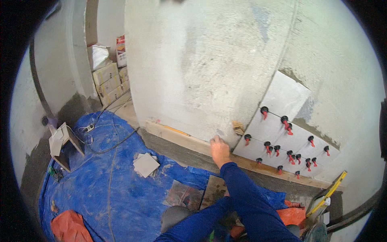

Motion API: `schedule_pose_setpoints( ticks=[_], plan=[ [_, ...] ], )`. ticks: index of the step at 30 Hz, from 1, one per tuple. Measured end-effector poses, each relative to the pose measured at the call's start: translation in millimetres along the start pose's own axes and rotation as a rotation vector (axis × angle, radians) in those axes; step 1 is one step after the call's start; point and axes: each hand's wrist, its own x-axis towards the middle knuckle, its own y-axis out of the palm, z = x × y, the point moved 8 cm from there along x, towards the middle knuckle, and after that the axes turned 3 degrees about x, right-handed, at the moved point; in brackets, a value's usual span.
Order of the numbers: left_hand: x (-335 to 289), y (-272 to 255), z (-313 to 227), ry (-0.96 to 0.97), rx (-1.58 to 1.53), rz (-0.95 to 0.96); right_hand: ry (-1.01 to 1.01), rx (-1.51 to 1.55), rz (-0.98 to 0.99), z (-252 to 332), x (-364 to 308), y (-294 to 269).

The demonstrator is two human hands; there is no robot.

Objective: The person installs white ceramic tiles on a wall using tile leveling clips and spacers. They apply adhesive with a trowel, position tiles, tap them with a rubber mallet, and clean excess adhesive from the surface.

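My right hand (220, 151) reaches to the foot of the wall, at the top of a wooden board (246, 164). Its fingers are curled in against the wall, and whatever they may hold is too small to make out. Of my left hand (227, 194) only a sliver shows, since my right forearm covers it; its fingers are hidden. To the right of my right hand, white tiles (258, 151) are set on the wall, with several black and red levelling clips (267, 146) in their joints. A thin yellow stick (176, 131) lies along the board to the left.
Blue sheeting (121, 193) covers the floor, with a stack of square tiles (146, 165) on it. A small wooden stand (66, 147) and cables are at the left. Boxes (109, 84) stand behind. A yellow spirit level (327, 193) leans at the right.
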Motion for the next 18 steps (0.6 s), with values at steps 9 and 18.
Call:
schedule_pose_setpoints(
  ticks=[9,18],
  plan=[
    [12,8,-11,0.065,-0.005,-0.016,0.031,0.087,0.142,1,4,-2],
    [12,1,-10,0.133,-0.01,-0.07,-0.153,0.722,0.331,-19,-84,-136]
  ],
)
